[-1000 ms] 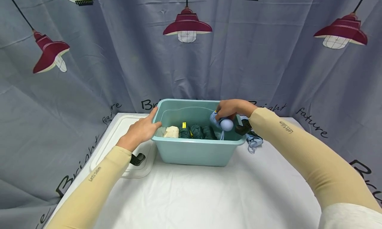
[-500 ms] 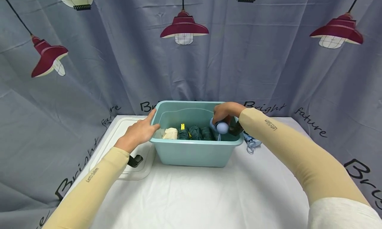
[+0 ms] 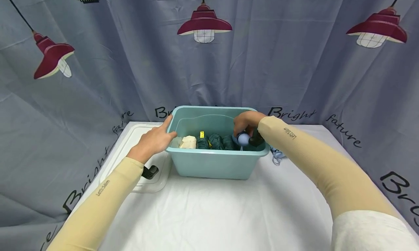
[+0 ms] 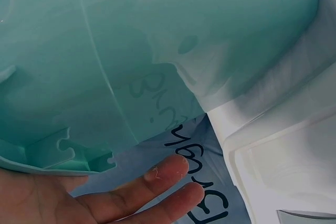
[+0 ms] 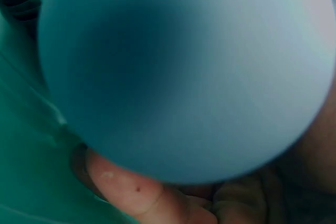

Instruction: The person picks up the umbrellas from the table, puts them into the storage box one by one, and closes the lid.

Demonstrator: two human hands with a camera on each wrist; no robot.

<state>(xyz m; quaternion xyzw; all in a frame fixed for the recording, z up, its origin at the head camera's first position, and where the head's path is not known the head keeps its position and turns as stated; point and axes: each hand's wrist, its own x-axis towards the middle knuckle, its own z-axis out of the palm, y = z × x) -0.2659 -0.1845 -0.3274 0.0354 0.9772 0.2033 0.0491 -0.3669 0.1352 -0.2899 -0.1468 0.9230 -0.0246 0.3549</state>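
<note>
A light blue bundle with a smooth round knob is held by my right hand, which reaches into the right end of a teal plastic bin. The knob fills most of the right wrist view, and my curled fingers show beneath it. Much of the bundle is hidden by the hand and the bin's wall. My left hand rests on the bin's left rim; two straight fingers show outside the wall in the left wrist view. Inside the bin stand a cream bundle and several dark green bundles.
A whitish lid lies on the white table left of the bin, partly beneath my left arm. Right of the bin, a light blue item with a looped cord is partly hidden by my right arm. A printed curtain hangs behind.
My right hand has lowered the light blue bundle deeper into the bin's right end, beside the dark green bundles. The left hand stays on the left rim.
</note>
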